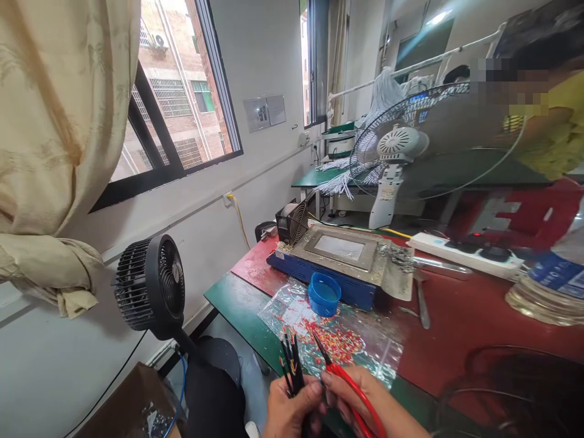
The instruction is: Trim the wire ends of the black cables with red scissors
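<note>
left hand [292, 409]: bottom edge of the view, fingers pinched shut around a little bunch of black wires [291, 364], thumb up against the right hand

black wires: sticking up out of the left hand, tips fanned a bit, some coloured ends showing near the top

right hand [353, 395]: right next to the left one, touching it, fingers closed on a red wire [353, 386]

red wire: dark tip pointing up and left over the plastic bag, the red part runs back down through the hand and off the bottom of the frame

plastic bag [333, 328]: clear, lying flat on the desk just beyond the hands, loads of tiny red and yellow bits inside

blue cap [324, 294]: sitting on the far end of the bag, open side up, just in front of the blue box

blue box [337, 261]: flat machine with a grey metal top and a square window, crusty stuff on its right side

desk [456, 316]: red mat over most of it, green edge on the near left

small black fan [150, 286]: on a stand, left of the desk, under the window

big white fan [401, 146]: at the back of the desk, its cage covering a lot of the view

power strip [465, 250]: white, right of the blue box, plugs in it

other person: yellow top, far right behind the big fan, hands not visible
</note>
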Demonstrator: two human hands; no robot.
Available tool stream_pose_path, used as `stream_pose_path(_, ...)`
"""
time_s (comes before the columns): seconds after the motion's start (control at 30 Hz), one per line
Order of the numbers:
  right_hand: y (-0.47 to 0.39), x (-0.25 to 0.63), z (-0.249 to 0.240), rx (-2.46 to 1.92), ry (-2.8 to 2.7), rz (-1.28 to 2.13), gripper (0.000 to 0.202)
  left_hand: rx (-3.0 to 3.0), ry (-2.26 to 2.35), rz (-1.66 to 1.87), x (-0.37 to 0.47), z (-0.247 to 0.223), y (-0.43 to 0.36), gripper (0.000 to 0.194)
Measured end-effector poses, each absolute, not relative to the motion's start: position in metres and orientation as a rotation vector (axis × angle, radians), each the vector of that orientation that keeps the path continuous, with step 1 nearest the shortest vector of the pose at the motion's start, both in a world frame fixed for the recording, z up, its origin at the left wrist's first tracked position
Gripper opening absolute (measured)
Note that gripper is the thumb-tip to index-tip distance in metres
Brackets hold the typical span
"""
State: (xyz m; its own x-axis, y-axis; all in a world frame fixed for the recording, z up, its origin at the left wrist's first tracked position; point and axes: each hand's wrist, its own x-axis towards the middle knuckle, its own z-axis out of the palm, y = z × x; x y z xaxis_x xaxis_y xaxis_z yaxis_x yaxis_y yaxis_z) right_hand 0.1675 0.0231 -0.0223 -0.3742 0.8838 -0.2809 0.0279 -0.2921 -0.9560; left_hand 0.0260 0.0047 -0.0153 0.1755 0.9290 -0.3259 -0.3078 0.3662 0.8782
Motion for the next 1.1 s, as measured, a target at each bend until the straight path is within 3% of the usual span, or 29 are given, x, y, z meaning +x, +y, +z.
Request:
stream_pose_path(0.2, 0.021, 0.164, -0.023, -1.199, -1.343, 1.725, 0.062, 0.756, 0.849, 1.005, 0.031, -0.009, 0.001, 0.038)
stream_pose_path(0.43, 0.017, 0.166, -0.008, -1.235, -1.155, 1.721, 0.053, 0.638, 0.958, 1.032, 0.029, -0.015, 0.003, 0.041)
stream_pose_path(0.9, 0.008, 0.163, -0.010, -1.174, -0.712, 2.107, 0.044, 0.818, 0.822, 1.058, 0.030, -0.004, -0.002, 0.037)
stream_pose_path(1.0, 0.012, 0.161, -0.014, -1.174, -0.945, 1.994, 0.055, 0.772, 0.833, 1.058, 0.028, -0.006, 0.000, 0.037)
stream_pose_path(1.1, 0.017, 0.167, -0.013, -1.275, -1.443, 1.511, 0.058, 0.676, 0.913, 1.072, 0.025, -0.007, 0.005, 0.036)
